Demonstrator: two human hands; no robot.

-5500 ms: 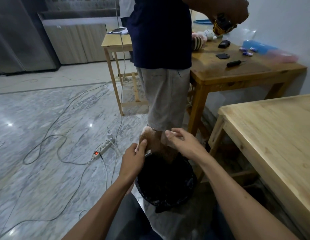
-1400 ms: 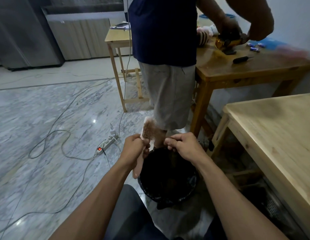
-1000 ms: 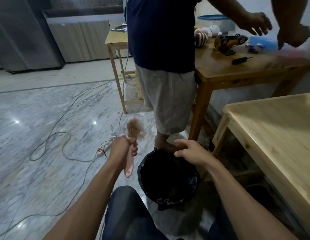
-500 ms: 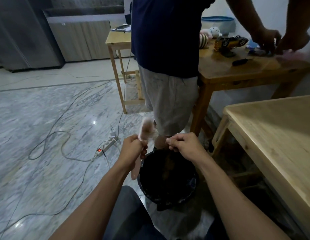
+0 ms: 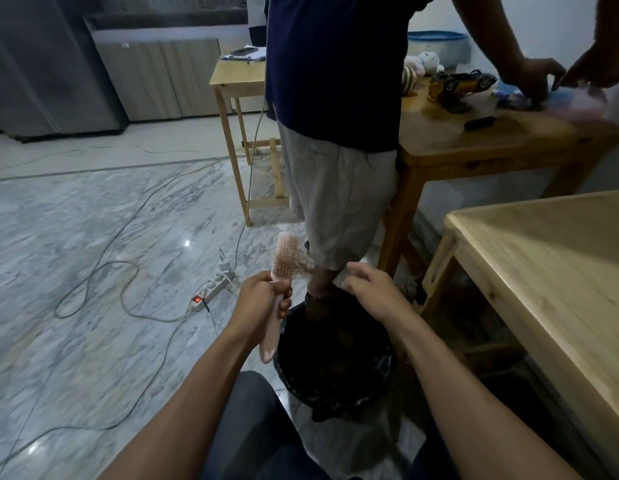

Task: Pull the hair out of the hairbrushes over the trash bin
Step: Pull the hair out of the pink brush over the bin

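Note:
A pink hairbrush [image 5: 284,259] stands upright at the left rim of the trash bin, its bristles facing me and a wisp of hair hanging off its right side. My left hand [image 5: 261,299] is shut on its handle, whose end sticks out below my fist. My right hand [image 5: 372,289] hovers just right of the brush above the bin's far rim, fingers loosely spread with nothing seen in them. The black-lined trash bin [image 5: 384,372] sits on the floor between my knees, dark inside.
A person in a dark shirt and grey shorts [image 5: 335,188] stands right behind the bin, hands on a wooden table [image 5: 474,140] holding a toy car. A light wooden table [image 5: 550,271] is at my right. A power strip [image 5: 214,289] and cables lie on the marble floor at left.
The brush now stands more upright with its bristles toward me. My right hand has unclenched from a pinch and moved slightly away from the brush head.

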